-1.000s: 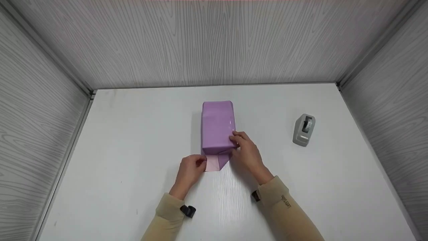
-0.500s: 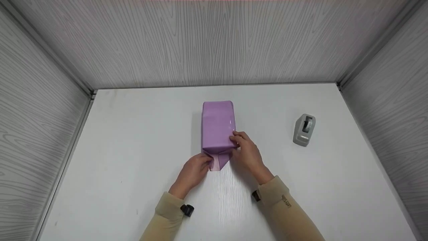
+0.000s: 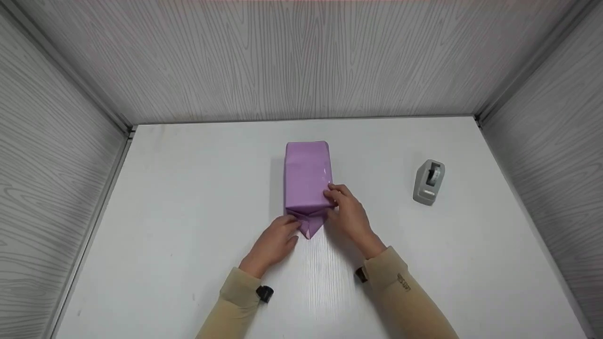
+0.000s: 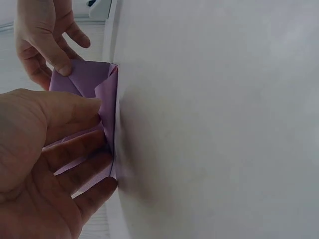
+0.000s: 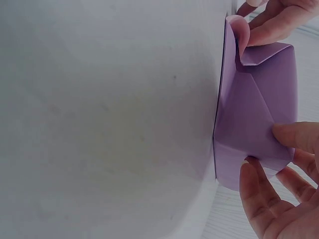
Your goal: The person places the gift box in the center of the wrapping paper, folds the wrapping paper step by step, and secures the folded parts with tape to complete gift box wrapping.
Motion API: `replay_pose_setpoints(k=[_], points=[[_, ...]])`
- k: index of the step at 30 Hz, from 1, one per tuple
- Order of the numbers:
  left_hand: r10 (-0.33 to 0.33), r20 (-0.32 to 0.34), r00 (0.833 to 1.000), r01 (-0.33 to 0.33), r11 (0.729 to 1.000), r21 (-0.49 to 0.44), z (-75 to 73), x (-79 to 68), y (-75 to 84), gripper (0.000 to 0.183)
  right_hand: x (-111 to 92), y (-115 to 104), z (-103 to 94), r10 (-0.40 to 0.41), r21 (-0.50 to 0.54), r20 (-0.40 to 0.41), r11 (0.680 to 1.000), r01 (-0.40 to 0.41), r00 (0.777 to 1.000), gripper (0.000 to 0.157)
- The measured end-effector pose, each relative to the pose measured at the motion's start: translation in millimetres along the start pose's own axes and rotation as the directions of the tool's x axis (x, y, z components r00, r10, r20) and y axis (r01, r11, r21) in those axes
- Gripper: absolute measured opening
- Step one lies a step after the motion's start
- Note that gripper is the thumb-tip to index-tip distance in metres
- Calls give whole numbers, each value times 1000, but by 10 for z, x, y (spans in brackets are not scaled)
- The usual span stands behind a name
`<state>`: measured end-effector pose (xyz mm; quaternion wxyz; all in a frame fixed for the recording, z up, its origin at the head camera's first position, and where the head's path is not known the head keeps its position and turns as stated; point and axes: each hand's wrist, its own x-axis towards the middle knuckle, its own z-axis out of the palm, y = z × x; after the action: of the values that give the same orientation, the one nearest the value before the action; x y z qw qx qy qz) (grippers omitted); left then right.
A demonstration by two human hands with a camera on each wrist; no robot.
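Observation:
A box wrapped in purple paper [image 3: 307,176] lies on the white table, its near end towards me. There the paper forms a pointed flap [image 3: 308,228], with a bit of pink inner side showing at the tip. My left hand [image 3: 273,245] is at the left side of this flap, fingertips against the folded paper and thumb apart from the fingers. My right hand [image 3: 349,216] holds the near right corner of the box, fingers on the top and side edge. In the right wrist view, the right thumb [image 5: 296,134] rests on the purple paper, and the flap's pink edge [image 5: 241,32] curls by the left fingers.
A grey tape dispenser [image 3: 428,182] stands on the table [image 3: 188,212] to the right of the box. Grey wood-grain panels [image 3: 301,61] rise behind the table and along both sides.
My left hand has moved slightly right and folded the left part of the flap inward, so the pink square has narrowed to a small tip. The right hand and box stay in place.

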<state>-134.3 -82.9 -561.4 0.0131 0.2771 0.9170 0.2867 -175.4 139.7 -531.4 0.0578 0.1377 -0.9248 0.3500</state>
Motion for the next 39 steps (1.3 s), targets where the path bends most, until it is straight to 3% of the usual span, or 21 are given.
replay_pose_setpoints(k=[7,14,32,39], points=[[26,-19,999,-25,998,65,20,5,4,36,4,2,4,14,-15,1,1000,-14,1000,45],[29,10,1000,-30,987,159,30,18,29,36,5,-1,9,27,-13,6,1000,-27,1000,45],[-60,66,996,47,982,182,11,7,98,55,-13,-21,2,7,-49,-8,999,-7,1000,44],[-50,100,994,29,979,201,4,-10,101,62,-11,-18,0,-2,-48,-14,999,1,1000,44]])
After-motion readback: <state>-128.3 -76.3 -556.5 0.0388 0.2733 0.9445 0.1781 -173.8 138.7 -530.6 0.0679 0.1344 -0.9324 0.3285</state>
